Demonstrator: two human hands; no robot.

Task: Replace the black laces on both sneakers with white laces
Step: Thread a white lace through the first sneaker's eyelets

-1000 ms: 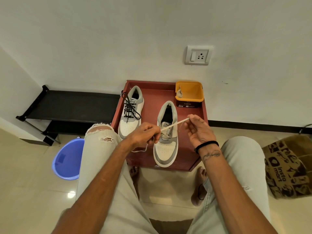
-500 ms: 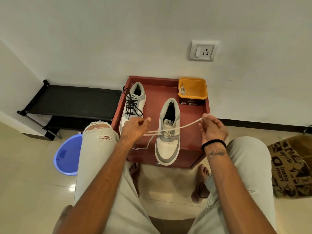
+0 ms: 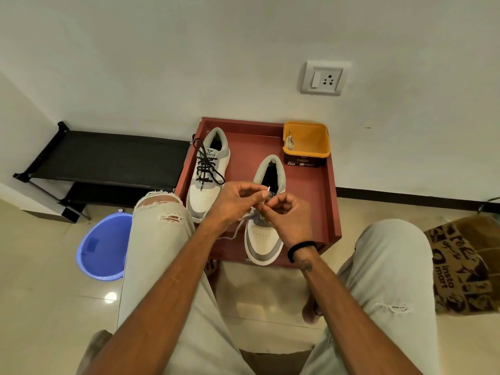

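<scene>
Head view: both hands meet over the right sneaker [image 3: 266,212] on the red worktop [image 3: 311,190], hiding its eyelets. The left hand [image 3: 232,201] has its grip pinching the white lace [image 3: 238,228] tip; the right hand [image 3: 286,220] pinches the lace too. At 10 o'clock stands the black-laced sneaker [image 3: 207,171]; at 1 o'clock an orange tub [image 3: 307,142] holding another lace; at 8 o'clock a blue basin [image 3: 102,247] on the floor
</scene>
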